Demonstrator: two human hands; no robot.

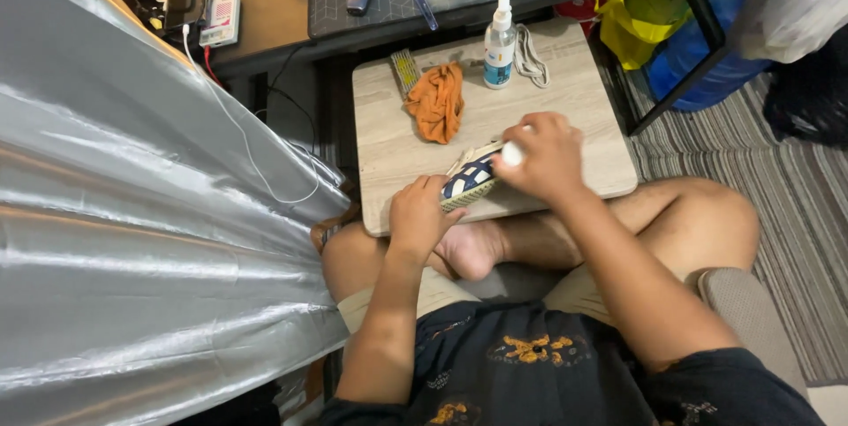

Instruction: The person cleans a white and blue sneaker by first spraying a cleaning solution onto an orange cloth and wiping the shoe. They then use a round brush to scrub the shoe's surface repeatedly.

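A small shoe [469, 180] with dark blue stripes and a pale sole lies on the near edge of a low wooden table [583, 117]. My left hand [419, 214] grips its heel end. My right hand [541, 157] is closed around a small white object [511, 153] pressed against the shoe's upper. I sit cross-legged behind the table, my bare foot under its edge.
On the table lie an orange cloth [437, 101], a clear squeeze bottle [499, 42], white laces [530, 57] and a small brush [405, 70]. A silver sheet [132, 214] fills the left. A dark desk [265, 11] stands beyond, bags at the right.
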